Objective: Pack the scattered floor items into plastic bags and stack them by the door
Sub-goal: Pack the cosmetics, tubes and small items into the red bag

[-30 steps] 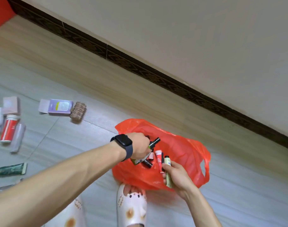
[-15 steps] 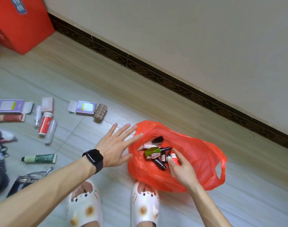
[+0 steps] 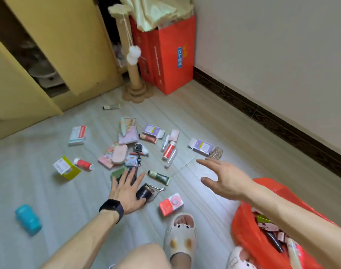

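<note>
The pale plank floor point(image 3: 39, 171) is strewn with small toiletries. Nearest lie a dark jar point(image 3: 144, 192) touching an eyelash curler point(image 3: 158, 191), a green tube point(image 3: 158, 177) and a red-and-white box point(image 3: 171, 204) just beside a slipper point(image 3: 180, 237). On the left, a teal bottle point(image 3: 28, 219) lies on its side, well apart from a tilted yellow-green box point(image 3: 66, 167) and a red bottle point(image 3: 83, 164). Farther back are a pink case point(image 3: 119, 156) and two purple boxes point(image 3: 153, 130). A red plastic bag point(image 3: 243, 220) sits at the right. A scratching post point(image 3: 134, 80) and a red carton point(image 3: 171, 55) stand in the corner.
</note>
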Demonstrator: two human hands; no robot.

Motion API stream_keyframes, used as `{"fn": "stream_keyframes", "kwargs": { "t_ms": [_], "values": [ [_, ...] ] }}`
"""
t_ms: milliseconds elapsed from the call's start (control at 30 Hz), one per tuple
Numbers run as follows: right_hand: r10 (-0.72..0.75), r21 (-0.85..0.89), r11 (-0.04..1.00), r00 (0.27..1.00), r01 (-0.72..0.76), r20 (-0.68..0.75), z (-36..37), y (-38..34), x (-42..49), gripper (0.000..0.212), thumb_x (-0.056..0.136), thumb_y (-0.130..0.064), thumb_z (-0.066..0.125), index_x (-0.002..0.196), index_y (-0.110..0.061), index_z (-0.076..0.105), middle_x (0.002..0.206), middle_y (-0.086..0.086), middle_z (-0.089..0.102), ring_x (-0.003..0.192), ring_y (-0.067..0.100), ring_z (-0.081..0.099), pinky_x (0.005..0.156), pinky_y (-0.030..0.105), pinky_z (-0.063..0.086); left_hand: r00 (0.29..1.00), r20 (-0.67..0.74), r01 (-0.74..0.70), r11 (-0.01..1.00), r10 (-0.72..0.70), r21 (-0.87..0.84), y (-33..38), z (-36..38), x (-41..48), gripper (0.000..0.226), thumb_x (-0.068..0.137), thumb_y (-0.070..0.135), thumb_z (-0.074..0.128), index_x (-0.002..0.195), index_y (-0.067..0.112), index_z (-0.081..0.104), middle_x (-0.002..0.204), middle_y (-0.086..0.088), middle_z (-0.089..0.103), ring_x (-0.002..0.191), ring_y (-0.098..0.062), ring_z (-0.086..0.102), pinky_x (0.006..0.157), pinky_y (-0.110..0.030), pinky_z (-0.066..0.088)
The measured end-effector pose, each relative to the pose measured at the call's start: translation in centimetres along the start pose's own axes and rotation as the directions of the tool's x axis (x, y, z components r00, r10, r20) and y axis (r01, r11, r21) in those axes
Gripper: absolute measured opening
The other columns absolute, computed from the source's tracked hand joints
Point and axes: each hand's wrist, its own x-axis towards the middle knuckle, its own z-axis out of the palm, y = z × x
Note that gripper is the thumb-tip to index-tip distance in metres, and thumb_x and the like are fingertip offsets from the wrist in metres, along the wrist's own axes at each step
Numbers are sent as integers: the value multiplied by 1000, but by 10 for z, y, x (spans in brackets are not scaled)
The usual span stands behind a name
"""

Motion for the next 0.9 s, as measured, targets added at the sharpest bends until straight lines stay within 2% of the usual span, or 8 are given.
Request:
{"fn": "stream_keyframes", "kwargs": {
  "t_ms": [100,200,400,500,600,667,800,900],
  "values": [
    [-88,-168,980,991,105,104,7,-30,32,63,93,-48,49,151,-42,24,159,1,30,144,26,29,112,44,35,997,40,61,998,-60,-27,-12,9,-8,93,82,69,45,154,40,-7,164,-3,-11,150,-28,-5,115,-59,1],
    [-148,-278,943,979,182,137,20,-52,55,61,96,-45,46,151,-43,21,162,2,20,146,27,22,113,43,33,993,72,101,991,-95,-85,-12,20,-4,92,82,67,47,153,42,-6,164,-2,-10,150,-29,-5,116,-58,2],
    [-133,-336,921,970,196,201,111,-54,79,65,96,-35,50,152,-39,18,165,8,0,150,31,1,120,48,12,981,143,148,979,-128,-138,-2,63,22,95,81,61,55,154,43,-2,164,-2,-1,150,-27,5,116,-51,12],
    [-85,-345,915,934,211,346,169,-39,82,77,93,-32,55,154,-39,8,164,7,-10,150,32,-9,119,53,3,989,103,119,980,-104,-157,4,81,45,95,76,58,60,155,35,12,159,-9,25,141,-31,29,110,-47,30],
    [-52,-319,930,922,185,385,210,-33,86,78,95,-34,53,153,-42,3,164,8,-9,150,31,-12,117,56,-2,994,30,106,979,-102,-176,8,104,60,86,72,52,69,147,23,41,136,-9,55,113,-38,50,89,-48,49],
    [-37,-312,937,932,158,361,225,-31,88,73,97,-34,49,153,-42,2,163,12,2,150,32,-6,116,58,2,994,12,108,981,-107,-163,14,114,62,84,73,48,74,146,20,44,131,-9,57,108,-40,50,86,-50,49],
    [-42,-272,953,948,132,315,225,-29,99,65,99,-24,45,151,-43,11,144,13,33,133,33,28,102,49,31,998,37,56,990,-52,-128,16,116,67,82,73,47,77,143,19,45,114,-13,61,100,-40,55,79,-49,49],
    [-16,-227,970,954,88,300,206,-23,101,61,102,-22,36,151,-48,10,134,12,41,119,34,39,86,44,43,992,101,84,988,-71,-133,12,102,66,74,88,52,58,150,27,27,127,-11,52,114,-34,50,93,-44,41]
  ]
}}
